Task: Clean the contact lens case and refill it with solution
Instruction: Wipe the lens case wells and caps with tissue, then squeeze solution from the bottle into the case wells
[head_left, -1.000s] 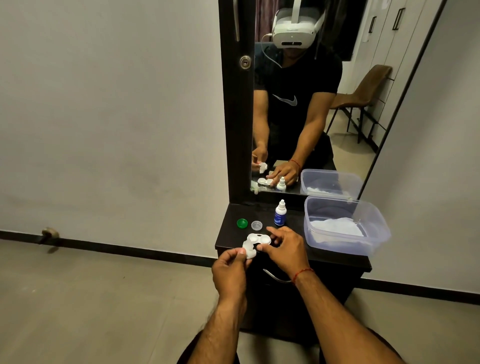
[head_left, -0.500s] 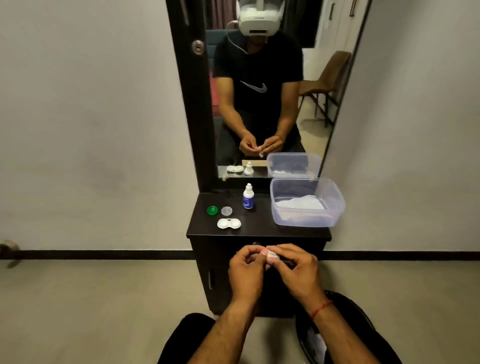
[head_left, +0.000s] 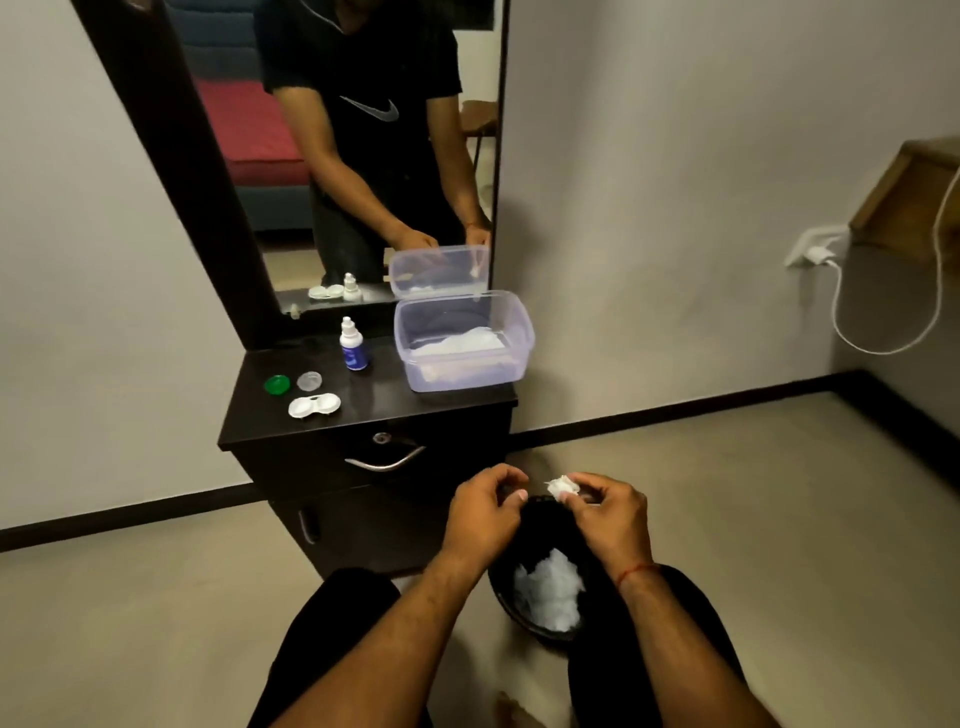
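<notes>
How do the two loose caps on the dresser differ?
The green cap is opaque and bright; the clear cap is see-through and greyish. The green cap lies further left, nearer the dresser edge; the clear cap lies between it and the bottle. Both are small, round, lying flat just behind the open lens case, and untouched by either hand.

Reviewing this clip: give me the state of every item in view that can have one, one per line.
lens case: open, caps off, lying on the cabinet top
green cap: off, beside the case
clear cap: off, beside the case
solution bottle: upright, capped
plastic box: lidless, white tissues inside
bin: holds crumpled tissue
drawer: shut
left hand: empty, fingers curled
right hand: pinching a tissue wad above the bin
</notes>
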